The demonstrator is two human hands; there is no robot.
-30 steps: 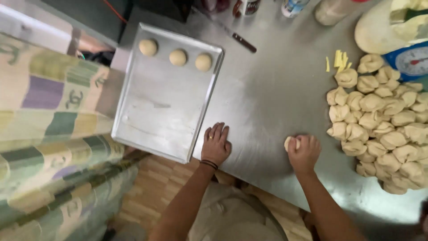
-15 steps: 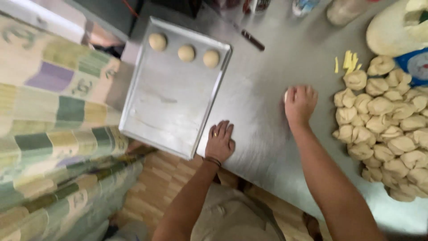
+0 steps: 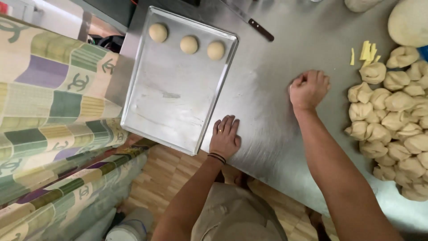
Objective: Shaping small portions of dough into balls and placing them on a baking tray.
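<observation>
1. My right hand is stretched out over the steel tabletop, arm reaching up and away from my body, fingers curled down into a cupped fist.
2. That right hand is closed over a dough piece; only a pale sliver of it shows at the thumb side, pressed against the tabletop.
3. My left hand lies flat, palm down, fingers together and pointing away from me, holding nothing. It rests on the tabletop right at the near right corner of the baking tray, touching or almost touching its rim.
4. There is a ring on one left finger and dark bands at the wrist.
5. The tray holds three dough balls in a row along its far edge.
6. A heap of rough dough pieces lies to the right of my right hand, near it but apart.
7. Yellow strips lie beyond the heap, and a knife lies beyond the tray's far right corner.
8. Compared with a second ago, my right hand has moved from the near edge of the tabletop farther out, the dough coming with it.
9. My left hand has stayed flat by the tray's corner throughout.
</observation>
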